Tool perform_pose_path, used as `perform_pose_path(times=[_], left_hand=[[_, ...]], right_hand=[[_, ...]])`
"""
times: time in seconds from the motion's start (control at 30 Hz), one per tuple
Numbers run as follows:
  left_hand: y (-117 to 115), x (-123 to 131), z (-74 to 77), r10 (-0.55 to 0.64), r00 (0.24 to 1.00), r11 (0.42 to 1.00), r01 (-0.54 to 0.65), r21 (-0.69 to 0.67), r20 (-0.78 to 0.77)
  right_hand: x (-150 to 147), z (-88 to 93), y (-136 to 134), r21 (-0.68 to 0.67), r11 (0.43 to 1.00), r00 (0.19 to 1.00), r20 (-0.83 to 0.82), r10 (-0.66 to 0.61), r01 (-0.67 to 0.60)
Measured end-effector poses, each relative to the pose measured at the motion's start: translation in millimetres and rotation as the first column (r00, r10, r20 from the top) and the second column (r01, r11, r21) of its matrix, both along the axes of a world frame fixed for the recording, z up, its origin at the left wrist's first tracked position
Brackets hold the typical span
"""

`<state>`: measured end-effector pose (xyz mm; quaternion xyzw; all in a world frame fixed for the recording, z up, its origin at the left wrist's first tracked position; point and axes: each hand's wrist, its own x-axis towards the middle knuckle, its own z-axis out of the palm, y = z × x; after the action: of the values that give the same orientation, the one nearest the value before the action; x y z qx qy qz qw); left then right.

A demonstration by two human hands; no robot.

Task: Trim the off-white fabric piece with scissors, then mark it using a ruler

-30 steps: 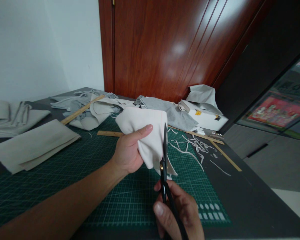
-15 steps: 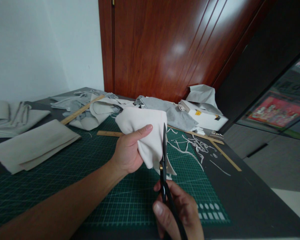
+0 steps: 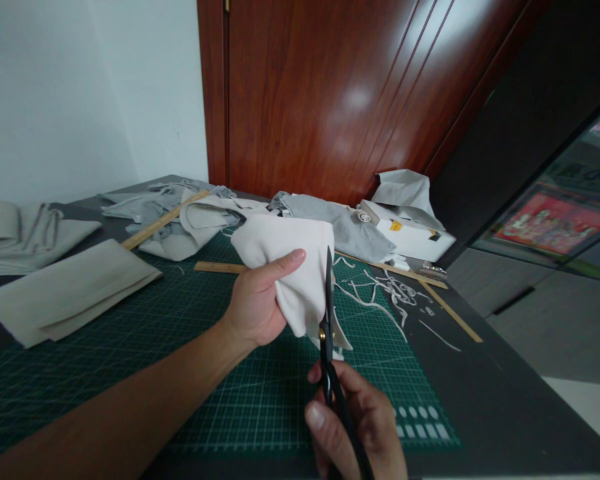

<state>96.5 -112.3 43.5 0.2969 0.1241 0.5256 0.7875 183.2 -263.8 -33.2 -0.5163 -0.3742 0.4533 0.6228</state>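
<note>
From where I watch, the slip I'd worry about most is at the white cloth (image 3: 307, 290) in the centre of the frame. It seems to hang in mid-air with no backing, and its lower part sags in soft folds, so if the slack drifts sideways the scissors (image 3: 327, 353) could wander off the faint pinkish line near the cloth's right edge, or catch a fold I don't mean to cut. A loose flap (image 3: 344, 333) dangles beside the pivot; it might get pulled between the blades. I can't tell how far apart those blades stand. Should my left hand (image 3: 257, 303) creep rightward for a better hold, its fingers behind the cloth, which I can't see, could come close to the steel.

As for where things lie: the cloth is in the left hand, pinched with the thumb across its front, and spreads above and to the right of that grip. My right hand (image 3: 377, 427), lower centre-right, is wrapped round the scissor handles, below the cloth, with the blades pointing up along its right edge. Under both lies the green cutting mat (image 3: 260, 413) on the dark desk (image 3: 500, 393).
</note>
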Motion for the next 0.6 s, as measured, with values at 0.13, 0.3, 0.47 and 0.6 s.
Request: perform_pose_path(times=[0.13, 0.3, 0.47, 0.6], left_hand=[[-1.1, 0.3, 0.2, 0.025, 1.000, 1.000, -0.024, 0.008, -0.003], [-1.3, 0.2, 0.8, 0.015, 1.000, 1.000, -0.015, 0.012, -0.007], [-0.9, -0.7, 0.0, -0.001, 1.000, 1.000, 0.001, 0.017, -0.015], [-0.6, -1.2, -0.2, 0.006, 1.000, 1.000, -0.006, 0.020, -0.023]], right_hand=[[0.4, -0.4, -0.1, 0.009, 1.000, 1.000, 0.003, 0.002, -0.002], [1.2, -2.5, 0.2, 0.013, 1.000, 1.000, -0.005, 0.021, -0.021], [1.4, -2.2, -0.1, 0.014, 0.999, 0.999, -0.011, 0.033, -0.033], [1.5, 0.5, -0.1, -0.012, 0.999, 1.000, -0.010, 0.029, -0.029]])
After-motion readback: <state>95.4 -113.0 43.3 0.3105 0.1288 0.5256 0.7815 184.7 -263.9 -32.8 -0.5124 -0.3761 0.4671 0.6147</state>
